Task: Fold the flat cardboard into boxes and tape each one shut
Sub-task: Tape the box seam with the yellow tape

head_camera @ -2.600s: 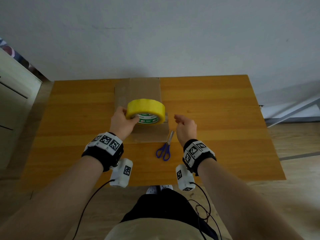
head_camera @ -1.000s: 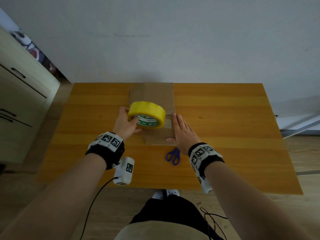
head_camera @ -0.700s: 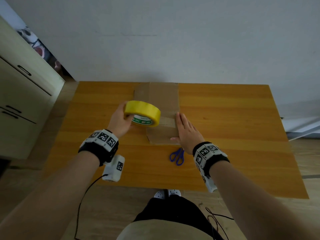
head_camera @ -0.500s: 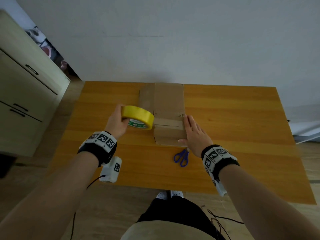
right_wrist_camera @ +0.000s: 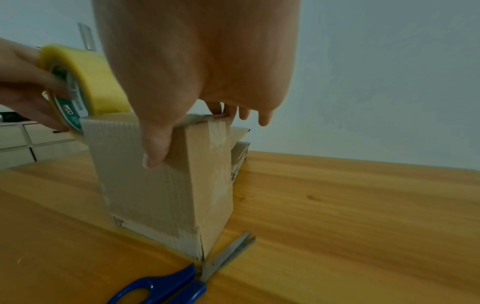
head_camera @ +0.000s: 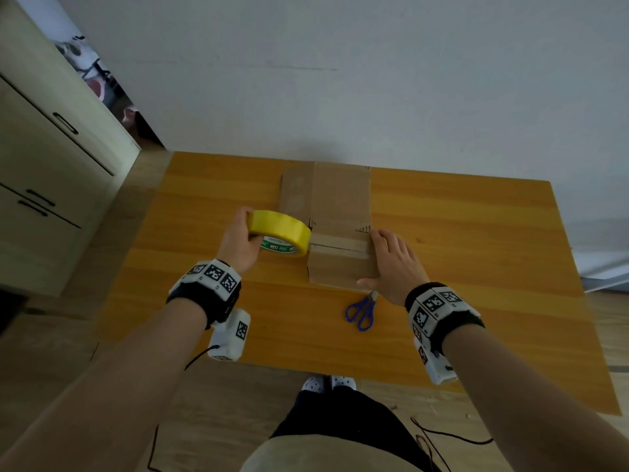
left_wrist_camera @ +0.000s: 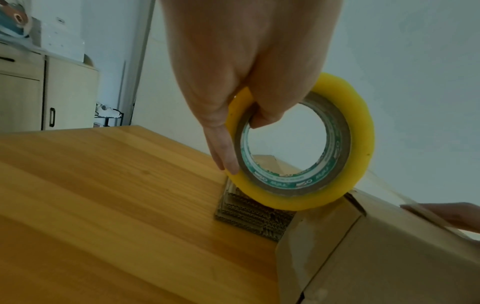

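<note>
We hold the yellow tape roll [head_camera: 279, 236] in our left hand [head_camera: 238, 243], with the thumb on the outside and a finger hooked through the hole. The roll sits just off the left edge of the box [head_camera: 340, 257]. A strip of tape [head_camera: 340, 242] runs from the roll across the top of the box, over the line where the two flaps meet.

Our right hand [head_camera: 394, 264] lies flat on the right side of the box. The fingers are straight and press the tape end down at that edge, and the thumb rests on the near wall. They grip nothing.

The box stands on the table [head_camera: 476, 267]. Right behind the box lies a stack of flat cardboard [head_camera: 326, 192], not folded yet. The blue scissors [head_camera: 362, 310] lie just in front of the box, near its right corner.

We think this box is nearly shut, and the tape needs cutting next. Things could go wrong here. If the left hand pulls too hard, the box may slide or the tape end may peel off. If the tape goes slack, it may wrinkle or stick to itself. Reaching for the scissors means lifting the right hand, and then the tape could lift too.
</note>
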### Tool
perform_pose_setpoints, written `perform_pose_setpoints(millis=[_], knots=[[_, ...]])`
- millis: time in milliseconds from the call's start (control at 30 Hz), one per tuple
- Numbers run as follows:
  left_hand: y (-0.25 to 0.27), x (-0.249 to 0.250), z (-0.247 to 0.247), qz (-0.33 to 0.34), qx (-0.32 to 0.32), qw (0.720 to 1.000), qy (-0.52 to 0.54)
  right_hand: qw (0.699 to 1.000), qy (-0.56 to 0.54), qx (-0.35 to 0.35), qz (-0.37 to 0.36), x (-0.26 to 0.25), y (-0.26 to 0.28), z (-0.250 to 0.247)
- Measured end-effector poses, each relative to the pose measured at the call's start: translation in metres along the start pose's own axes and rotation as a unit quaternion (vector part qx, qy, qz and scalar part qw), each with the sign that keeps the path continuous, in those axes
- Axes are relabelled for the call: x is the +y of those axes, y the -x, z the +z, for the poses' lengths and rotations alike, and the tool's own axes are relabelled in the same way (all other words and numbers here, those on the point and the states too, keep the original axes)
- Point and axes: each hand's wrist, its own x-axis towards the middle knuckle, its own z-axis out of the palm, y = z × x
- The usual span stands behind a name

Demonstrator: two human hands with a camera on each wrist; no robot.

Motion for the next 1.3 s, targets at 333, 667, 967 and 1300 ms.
perform_pose_setpoints(millis=[333, 667, 967, 1300], knots=[[-0.003, -0.004, -0.004, 0.011, -0.008, 1.000, 0.027, 0.994, -0.008, -0.029, -0.102, -0.026, -0.020, -0.014], [-0.001, -0.006, -0.003, 0.031, -0.010, 0.999, 0.007, 0.992, -0.032, -0.057, -0.104, -0.025, -0.025, -0.018], [-0.008, -0.007, -0.001, 0.044, 0.003, 0.999, -0.013, 0.991, -0.043, -0.054, -0.111, -0.023, -0.025, -0.015], [-0.008, -0.011, 0.003, 0.029, -0.011, 0.999, -0.009, 0.991, -0.055, -0.060, -0.106, -0.020, -0.023, -0.016]])
